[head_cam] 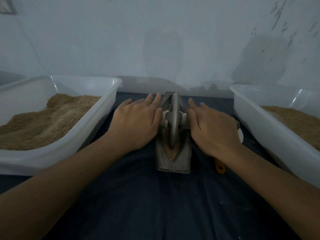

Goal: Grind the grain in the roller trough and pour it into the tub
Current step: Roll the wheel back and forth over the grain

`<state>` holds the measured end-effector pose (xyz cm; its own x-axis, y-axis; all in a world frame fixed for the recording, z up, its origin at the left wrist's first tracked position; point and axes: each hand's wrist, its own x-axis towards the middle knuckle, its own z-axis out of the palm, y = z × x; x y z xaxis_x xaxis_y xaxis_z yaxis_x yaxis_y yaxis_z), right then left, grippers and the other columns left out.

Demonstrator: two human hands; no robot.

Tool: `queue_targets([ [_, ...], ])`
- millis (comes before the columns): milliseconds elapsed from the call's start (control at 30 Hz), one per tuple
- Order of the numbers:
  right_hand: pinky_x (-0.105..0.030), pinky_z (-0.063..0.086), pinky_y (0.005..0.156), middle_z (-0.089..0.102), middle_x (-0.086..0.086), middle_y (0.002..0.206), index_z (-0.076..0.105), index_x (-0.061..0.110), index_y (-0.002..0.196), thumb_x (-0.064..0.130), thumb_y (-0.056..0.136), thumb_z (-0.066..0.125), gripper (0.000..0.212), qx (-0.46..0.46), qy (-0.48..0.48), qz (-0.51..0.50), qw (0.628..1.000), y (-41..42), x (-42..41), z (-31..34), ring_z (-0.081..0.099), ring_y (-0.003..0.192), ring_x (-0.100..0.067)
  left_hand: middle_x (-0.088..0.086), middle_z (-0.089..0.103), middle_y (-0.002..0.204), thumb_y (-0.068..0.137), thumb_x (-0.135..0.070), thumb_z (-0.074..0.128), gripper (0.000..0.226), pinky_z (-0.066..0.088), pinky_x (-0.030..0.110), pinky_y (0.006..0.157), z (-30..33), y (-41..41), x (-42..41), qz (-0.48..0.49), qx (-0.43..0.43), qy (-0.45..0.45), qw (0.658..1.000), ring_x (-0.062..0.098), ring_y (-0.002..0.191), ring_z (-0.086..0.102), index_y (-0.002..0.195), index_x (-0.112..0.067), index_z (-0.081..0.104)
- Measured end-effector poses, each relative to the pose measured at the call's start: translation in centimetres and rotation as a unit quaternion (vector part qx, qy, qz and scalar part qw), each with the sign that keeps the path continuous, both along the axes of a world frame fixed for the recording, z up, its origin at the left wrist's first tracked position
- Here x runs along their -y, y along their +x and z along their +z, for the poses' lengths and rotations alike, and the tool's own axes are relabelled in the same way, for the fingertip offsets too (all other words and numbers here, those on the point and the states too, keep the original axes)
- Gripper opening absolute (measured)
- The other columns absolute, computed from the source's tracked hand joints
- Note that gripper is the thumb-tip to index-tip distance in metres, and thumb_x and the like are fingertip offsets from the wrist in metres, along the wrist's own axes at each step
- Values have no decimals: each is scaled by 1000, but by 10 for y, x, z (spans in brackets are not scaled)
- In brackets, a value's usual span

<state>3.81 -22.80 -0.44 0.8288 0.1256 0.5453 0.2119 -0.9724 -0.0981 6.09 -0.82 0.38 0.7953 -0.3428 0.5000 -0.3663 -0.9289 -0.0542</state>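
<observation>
Centred on a dark blue cloth (155,205), between both hands: a grey metal roller trough (173,151), boat-shaped, with a thin disc wheel (174,122) upright in its groove and tan ground grain (168,150) along the near end. Left hand (136,122) and right hand (210,126) flat, fingers straight, palms pressing the axle ends either side of the wheel. Flanking, translucent white plastic: left tub (97,118) heaped with coarse brown grain, right tub (270,125) likewise part-filled.
</observation>
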Motion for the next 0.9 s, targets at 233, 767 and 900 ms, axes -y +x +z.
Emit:
queue_targets([
  [233, -43, 41, 109, 51, -4, 153, 39, 16, 156, 49, 106, 13, 65, -28, -33, 1, 999, 17, -4, 10, 42, 145, -22, 3, 34, 164, 107, -42, 13, 60, 27, 53, 120, 1, 18, 0, 1, -63, -11, 998, 24, 137, 51, 162, -21, 25],
  [767, -41, 38, 113, 55, 0, 149, 47, 18, 151, 43, 108, 20, 57, 31, -25, 39, 998, -10, -1, 5, 43, 144, -21, 3, 32, 165, 106, -48, 10, 63, 39, 48, 114, -2, -20, -10, -15, -24, -26, 999, 20, 142, 45, 162, -23, 23],
  [900, -43, 39, 111, 54, 0, 150, 46, 16, 151, 42, 109, 23, 55, 65, -26, 54, 996, -6, 1, 2, 44, 144, -22, 2, 30, 166, 105, -50, 9, 63, 34, 51, 117, -5, -16, -12, -24, -33, -29, 999, 20, 145, 41, 163, -25, 20],
])
